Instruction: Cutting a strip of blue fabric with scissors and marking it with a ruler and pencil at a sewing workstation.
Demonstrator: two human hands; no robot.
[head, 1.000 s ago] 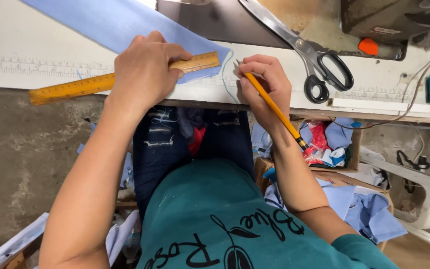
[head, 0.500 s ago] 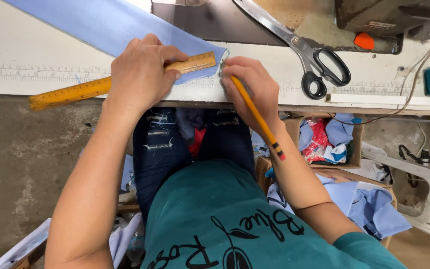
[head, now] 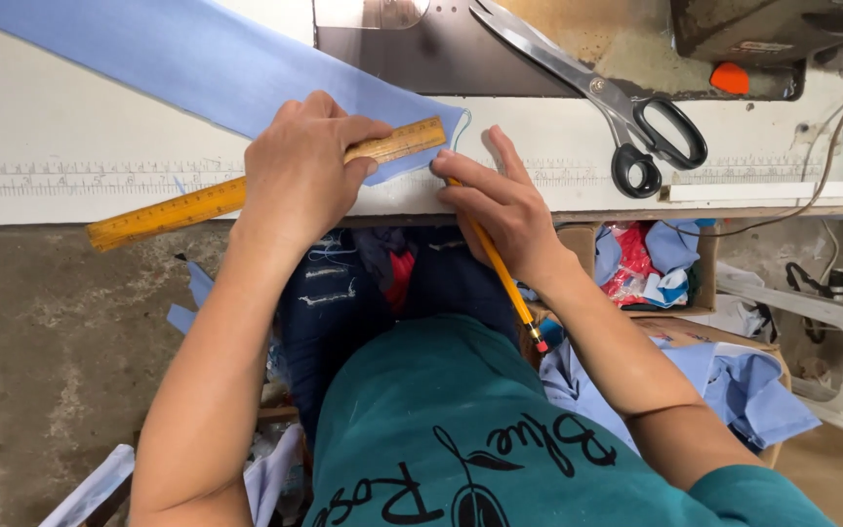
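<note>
White bench edge: left hand flat on ruler and blue cloth; right hand grips pencil; scissors behind; scrap-filled box below.

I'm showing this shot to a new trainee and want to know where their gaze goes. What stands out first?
The left hand pressing a wooden ruler onto the end of a blue fabric strip at the white table's near edge draws the eye first. Just right of it, the right hand holds a yellow pencil at the fabric's end. Large black-handled scissors lie further back on the right.
</note>
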